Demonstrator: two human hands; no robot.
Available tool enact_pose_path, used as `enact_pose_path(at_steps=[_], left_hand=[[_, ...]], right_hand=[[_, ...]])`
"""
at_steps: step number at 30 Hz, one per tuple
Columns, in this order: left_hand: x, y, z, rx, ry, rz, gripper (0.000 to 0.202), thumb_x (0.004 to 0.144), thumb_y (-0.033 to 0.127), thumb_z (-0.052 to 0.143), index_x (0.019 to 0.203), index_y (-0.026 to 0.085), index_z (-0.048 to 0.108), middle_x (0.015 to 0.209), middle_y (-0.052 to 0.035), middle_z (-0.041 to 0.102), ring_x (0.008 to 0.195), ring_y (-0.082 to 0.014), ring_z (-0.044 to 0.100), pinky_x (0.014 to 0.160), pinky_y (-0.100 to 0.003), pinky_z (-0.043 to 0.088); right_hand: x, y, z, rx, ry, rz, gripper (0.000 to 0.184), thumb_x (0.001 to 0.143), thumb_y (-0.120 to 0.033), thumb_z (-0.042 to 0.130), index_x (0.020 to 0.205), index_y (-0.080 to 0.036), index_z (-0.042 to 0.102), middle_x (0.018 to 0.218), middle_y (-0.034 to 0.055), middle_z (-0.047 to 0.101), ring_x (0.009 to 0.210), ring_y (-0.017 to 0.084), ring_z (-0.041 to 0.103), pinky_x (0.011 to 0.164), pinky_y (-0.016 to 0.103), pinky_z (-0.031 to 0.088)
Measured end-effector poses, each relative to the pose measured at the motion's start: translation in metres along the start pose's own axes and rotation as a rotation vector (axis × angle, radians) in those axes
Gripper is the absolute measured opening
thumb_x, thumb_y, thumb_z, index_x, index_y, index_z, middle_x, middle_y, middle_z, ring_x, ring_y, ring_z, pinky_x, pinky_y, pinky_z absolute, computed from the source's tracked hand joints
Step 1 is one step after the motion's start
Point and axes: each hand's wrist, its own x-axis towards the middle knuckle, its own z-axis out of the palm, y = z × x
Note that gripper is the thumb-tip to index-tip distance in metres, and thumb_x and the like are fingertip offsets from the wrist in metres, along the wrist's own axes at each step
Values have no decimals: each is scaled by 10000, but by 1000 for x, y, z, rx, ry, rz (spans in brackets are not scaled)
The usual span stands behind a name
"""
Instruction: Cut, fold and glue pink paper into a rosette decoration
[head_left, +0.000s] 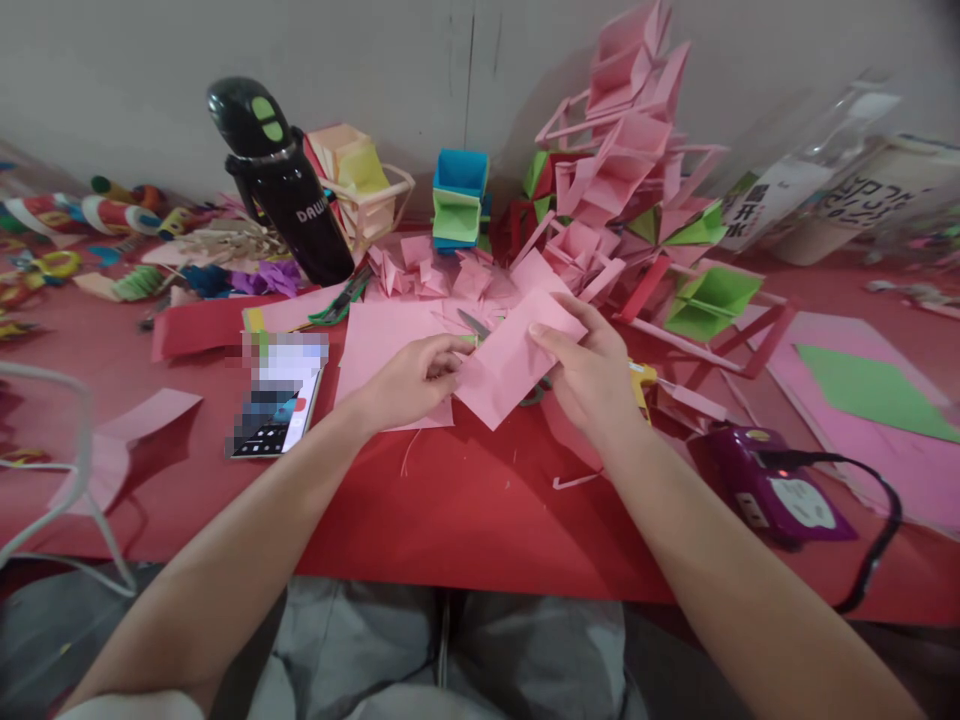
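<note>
Both my hands hold one pink paper sheet (504, 362) above the red table (465, 510). My left hand (411, 380) pinches the sheet's left edge with closed fingers. My right hand (592, 375) grips its right side, thumb on top. Another flat pink sheet (382, 340) lies under and to the left of it. A pair of scissors (474, 324) pokes out just behind the held sheet.
A phone (276, 405) lies left of my hands. A black bottle (281, 180) stands at the back left. Folded pink and green paper shapes (622, 170) pile up at the back. A purple device (772, 490) with a black cable sits at the right. Green paper (870, 390) lies far right.
</note>
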Motion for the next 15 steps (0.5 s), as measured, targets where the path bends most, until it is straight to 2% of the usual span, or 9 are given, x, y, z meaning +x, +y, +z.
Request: enact_pose_path(at_steps=[2, 5, 9, 12, 15], left_hand=[[1, 0, -1, 6, 63, 22, 224, 803, 123, 606, 1018, 156, 663, 976, -71, 697, 912, -181, 662, 832, -314, 518], [4, -1, -3, 30, 207, 46, 163, 840, 146, 590, 986, 154, 663, 1018, -78, 698, 914, -168, 653, 841, -309, 518], [6, -3, -9, -16, 364, 64, 289, 811, 241, 702, 1080, 149, 653, 1079, -87, 693, 936, -167, 645, 809, -292, 527], [7, -5, -12, -54, 405, 70, 403, 744, 270, 785, 1112, 152, 671, 1007, -73, 712, 882, -165, 656, 792, -297, 539], [8, -7, -12, -43, 446, 52, 371, 722, 274, 806, 1058, 154, 704, 891, -53, 718, 791, -157, 663, 759, -299, 552]], right_hand=[[2, 1, -2, -19, 29, -8, 511, 707, -266, 762, 1189, -270, 592, 1224, 64, 648, 1091, 232, 646, 913, 421, 559], [2, 0, -2, -63, -7, -59, 472, 703, -245, 742, 1159, -270, 623, 1188, 46, 663, 1114, 230, 631, 927, 416, 545], [-2, -4, 2, -11, -76, -34, 390, 683, -226, 769, 1059, -249, 666, 1046, 19, 705, 994, 207, 660, 893, 395, 544], [-4, -7, 6, 60, -68, 34, 336, 646, -213, 817, 958, -229, 695, 956, 8, 719, 884, 183, 667, 842, 360, 548], [-5, -8, 7, 76, -76, 114, 258, 644, -266, 851, 850, -213, 704, 867, 11, 718, 802, 168, 656, 785, 337, 549]])
